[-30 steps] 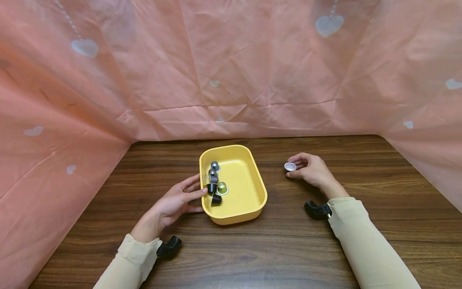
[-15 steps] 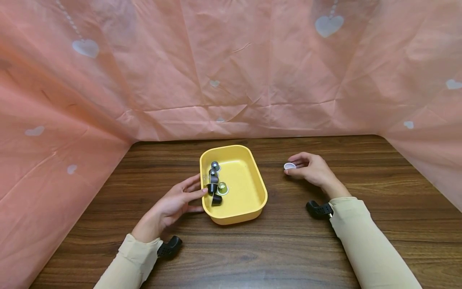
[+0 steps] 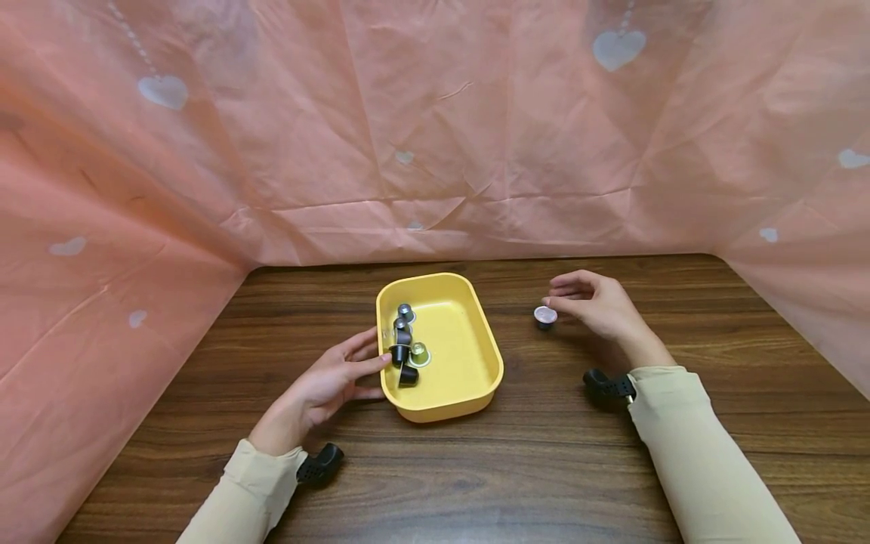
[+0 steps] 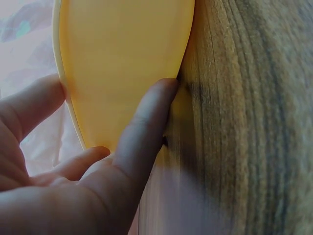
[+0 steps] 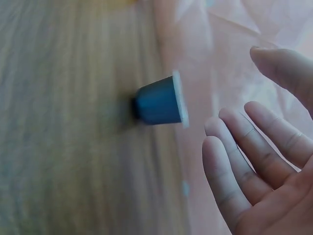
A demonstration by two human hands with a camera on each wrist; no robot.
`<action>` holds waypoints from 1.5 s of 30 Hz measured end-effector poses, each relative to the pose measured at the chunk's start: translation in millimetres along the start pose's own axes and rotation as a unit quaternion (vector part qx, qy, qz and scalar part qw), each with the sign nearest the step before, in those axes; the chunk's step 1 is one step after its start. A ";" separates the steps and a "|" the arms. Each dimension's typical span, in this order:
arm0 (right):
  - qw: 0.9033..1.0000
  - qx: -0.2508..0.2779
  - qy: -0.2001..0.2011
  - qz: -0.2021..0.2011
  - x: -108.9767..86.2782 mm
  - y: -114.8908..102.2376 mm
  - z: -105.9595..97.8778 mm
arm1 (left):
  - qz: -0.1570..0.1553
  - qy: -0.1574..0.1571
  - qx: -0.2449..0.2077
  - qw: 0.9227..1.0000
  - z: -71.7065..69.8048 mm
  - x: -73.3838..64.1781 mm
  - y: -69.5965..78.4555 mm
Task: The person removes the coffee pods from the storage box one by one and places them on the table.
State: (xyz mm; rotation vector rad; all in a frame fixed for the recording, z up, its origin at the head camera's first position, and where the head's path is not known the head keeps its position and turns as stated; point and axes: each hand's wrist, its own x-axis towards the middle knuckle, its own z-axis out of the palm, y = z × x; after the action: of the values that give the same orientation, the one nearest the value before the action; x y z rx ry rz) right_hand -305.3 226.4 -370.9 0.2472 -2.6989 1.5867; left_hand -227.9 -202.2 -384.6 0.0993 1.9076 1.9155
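Several capsules (image 3: 418, 352) in yellow bin (image 3: 445, 414), lone capsule (image 3: 545, 315) outside near three o'clock; my right hand (image 3: 601, 306) off it, fingers apart; left hand (image 3: 329, 381), straight-fingered, braces nine-o'clock side.

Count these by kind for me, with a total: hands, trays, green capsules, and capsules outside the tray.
Hands: 2, the left hand and right hand
Trays: 1, the yellow tray
Green capsules: 1, the green capsule inside it
Capsules outside: 1, the blue capsule
Total: 5
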 end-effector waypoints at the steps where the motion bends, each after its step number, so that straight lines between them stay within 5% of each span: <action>1: 1.000 0.001 0.002 -0.003 -0.2 -2.7 -1.2 | 0.000 0.000 0.000 1.000 -0.3 0.0 -0.1; 22: 0.998 0.031 0.021 -0.046 -2.5 -30.4 -4.3 | 0.004 0.002 -0.002 1.000 -1.2 0.7 -0.9; 45: 0.996 0.082 -0.011 -0.044 8.6 -68.8 41.0 | 0.006 0.002 -0.002 1.000 0.4 -0.2 -1.6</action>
State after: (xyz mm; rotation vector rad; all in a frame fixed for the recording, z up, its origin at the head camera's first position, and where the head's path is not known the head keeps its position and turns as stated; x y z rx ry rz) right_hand -301.3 156.8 -330.6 0.3812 -2.5351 1.7911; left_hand -227.1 -202.0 -386.1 0.1065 1.9094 1.9277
